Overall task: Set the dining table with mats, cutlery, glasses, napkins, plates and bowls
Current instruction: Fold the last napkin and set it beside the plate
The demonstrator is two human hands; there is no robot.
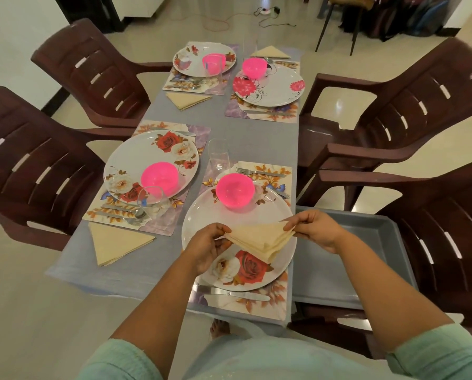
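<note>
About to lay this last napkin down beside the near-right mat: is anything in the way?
Both hands, left and right, hold the napkin over the near plate. That plate covers most of the mat; the bare cloth to its left looks free.

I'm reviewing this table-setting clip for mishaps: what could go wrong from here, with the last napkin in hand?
1. The left hand and right hand pinch the folded napkin only at its corners; the folds may fall open.
2. Laying it down could bump the pink bowl or the glass just beyond it.
</note>
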